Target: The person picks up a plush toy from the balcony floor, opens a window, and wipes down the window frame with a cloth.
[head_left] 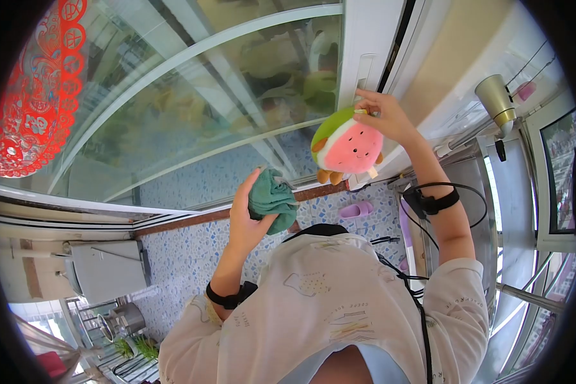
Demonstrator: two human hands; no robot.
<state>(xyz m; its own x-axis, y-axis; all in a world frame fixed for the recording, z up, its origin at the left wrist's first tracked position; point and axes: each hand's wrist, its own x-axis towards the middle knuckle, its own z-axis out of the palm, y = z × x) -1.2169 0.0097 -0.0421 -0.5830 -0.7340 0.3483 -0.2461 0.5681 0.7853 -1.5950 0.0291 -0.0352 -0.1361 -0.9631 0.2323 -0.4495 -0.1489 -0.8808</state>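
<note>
A crumpled green cloth (273,203) is gripped in my left hand (241,221), thumb below and fingers along its left side. Higher up on the right, my right hand (392,116) pinches a watermelon-slice plush toy (353,150) by its top. The toy hangs with its pink smiling front towards me, its green back to the left and small brown feet below. My right index finger reaches out beside the recessed handle (365,69) of the white door frame. The glass door (192,115) stands just beyond both hands.
A red paper-cut decoration (35,96) covers the glass at the left. Purple slippers (356,210) lie on the blue-speckled floor (185,253). A white cabinet-like appliance (107,270) stands at the lower left. On the right are a metal counter (467,179) and a window (560,173).
</note>
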